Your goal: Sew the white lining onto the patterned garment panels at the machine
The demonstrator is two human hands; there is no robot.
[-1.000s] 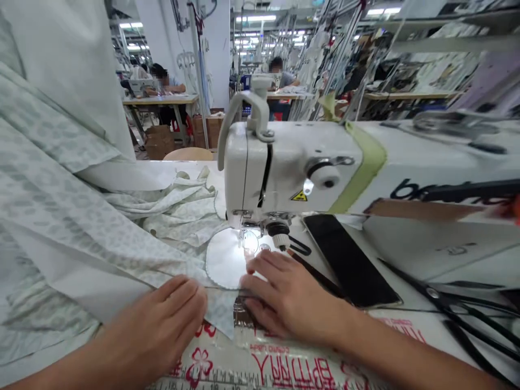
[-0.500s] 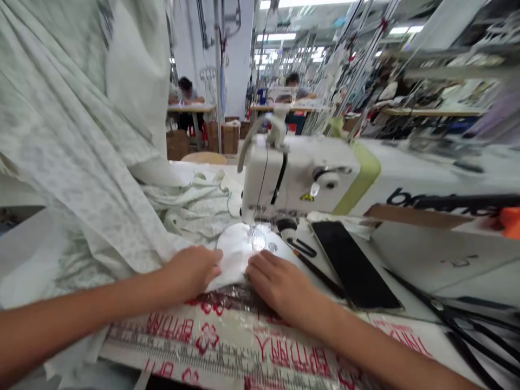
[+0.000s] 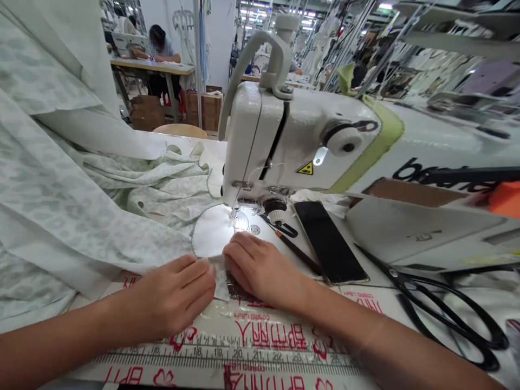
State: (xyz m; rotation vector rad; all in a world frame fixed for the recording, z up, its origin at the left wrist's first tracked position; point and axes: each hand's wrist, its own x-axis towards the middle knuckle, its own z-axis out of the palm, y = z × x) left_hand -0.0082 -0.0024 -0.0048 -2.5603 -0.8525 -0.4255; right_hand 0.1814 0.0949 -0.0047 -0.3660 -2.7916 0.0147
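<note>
A white sewing machine (image 3: pixel 292 141) stands on the table, its needle area lit over a round white piece of fabric (image 3: pixel 211 235). My left hand (image 3: pixel 174 295) lies flat, fingers together, on the edge of a pale green patterned fabric (image 3: pixel 81 216) just in front of the round piece. My right hand (image 3: pixel 260 271) rests beside it, fingertips pressing the fabric edge close to the presser foot. Both hands touch the cloth near the needle; neither grips it.
A dark phone (image 3: pixel 329 241) lies right of the needle, with a pencil (image 3: pixel 298 252) beside it. Black scissors (image 3: pixel 442 303) sit at the right. A printed ruler strip (image 3: pixel 227 355) runs along the table's front edge. People work at tables (image 3: pixel 152 65) behind.
The camera has moved closer and lower over the machine. My hands have drawn together in front of the round piece, and the big fabric has dropped from the raised position to the left.
</note>
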